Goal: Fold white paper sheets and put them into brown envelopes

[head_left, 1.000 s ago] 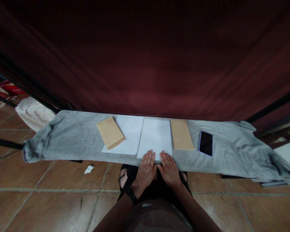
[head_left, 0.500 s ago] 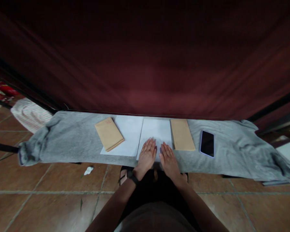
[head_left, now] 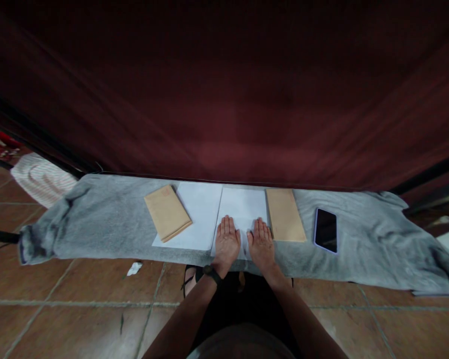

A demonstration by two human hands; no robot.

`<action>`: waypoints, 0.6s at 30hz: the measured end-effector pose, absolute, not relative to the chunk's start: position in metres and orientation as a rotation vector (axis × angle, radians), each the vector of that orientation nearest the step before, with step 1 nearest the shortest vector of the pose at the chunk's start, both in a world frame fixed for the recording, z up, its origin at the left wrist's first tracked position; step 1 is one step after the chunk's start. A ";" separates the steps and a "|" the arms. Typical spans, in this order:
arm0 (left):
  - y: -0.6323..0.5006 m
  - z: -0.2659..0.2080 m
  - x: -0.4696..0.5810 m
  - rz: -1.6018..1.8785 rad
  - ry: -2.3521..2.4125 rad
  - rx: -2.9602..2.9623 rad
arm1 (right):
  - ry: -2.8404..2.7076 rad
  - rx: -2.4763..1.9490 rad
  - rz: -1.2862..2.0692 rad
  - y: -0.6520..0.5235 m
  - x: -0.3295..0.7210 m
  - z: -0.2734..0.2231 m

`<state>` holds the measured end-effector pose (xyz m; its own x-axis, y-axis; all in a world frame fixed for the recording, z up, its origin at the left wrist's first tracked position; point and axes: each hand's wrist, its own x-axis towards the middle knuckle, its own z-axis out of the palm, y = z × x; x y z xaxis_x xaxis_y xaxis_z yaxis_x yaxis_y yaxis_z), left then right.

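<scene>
A white sheet of paper (head_left: 244,202) lies on the grey cloth in front of me. My left hand (head_left: 227,242) rests over its lower left part, fingers stretched out and pointing away from me. Over the lower right part is my right hand (head_left: 261,244), likewise flat with straight fingers, partly over the sheet's right edge. Neither hand holds anything. Just right of the paper lies a brown envelope (head_left: 286,214). To the left, a second white sheet (head_left: 202,214) is partly covered by a stack of brown envelopes (head_left: 167,212), set at a slant.
The grey cloth (head_left: 108,219) covers a long narrow surface. A phone with a purple rim (head_left: 326,230) lies at right. Dark red fabric (head_left: 224,124) hangs behind. Striped cloth (head_left: 43,178) is at far left; a white scrap (head_left: 134,268) lies on the tiled floor (head_left: 93,284).
My hands have turned slightly so that their fingers point more directly away from me, and the fingertips are farther apart. The view has shifted a little; the papers and envelopes keep their layout.
</scene>
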<state>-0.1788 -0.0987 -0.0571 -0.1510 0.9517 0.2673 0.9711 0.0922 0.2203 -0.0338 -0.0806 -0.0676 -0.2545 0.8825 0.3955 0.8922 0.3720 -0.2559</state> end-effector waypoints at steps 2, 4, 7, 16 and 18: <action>-0.091 -0.049 -0.180 -0.518 -2.300 -2.019 | -2.177 -1.507 0.016 -0.074 -0.037 -0.064; -0.076 -0.039 -0.182 -0.510 -2.253 -2.105 | -2.227 -1.490 0.082 -0.060 -0.044 -0.057; -0.045 -0.028 -0.187 -0.469 -2.127 -2.288 | -2.307 -1.529 0.190 -0.030 -0.058 -0.043; -0.005 -0.042 -0.197 -0.361 -2.232 -2.193 | -2.311 -1.672 0.111 0.020 -0.071 -0.047; -0.005 -0.045 -0.196 -0.369 -2.284 -2.130 | -2.243 -1.717 0.074 0.023 -0.071 -0.054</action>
<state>-0.1959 -0.0053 -0.0452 -0.0822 0.9842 0.1569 0.9835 0.0546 0.1727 -0.0710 0.0232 -0.0539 -0.2304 0.9489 0.2158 0.9326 0.2786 -0.2294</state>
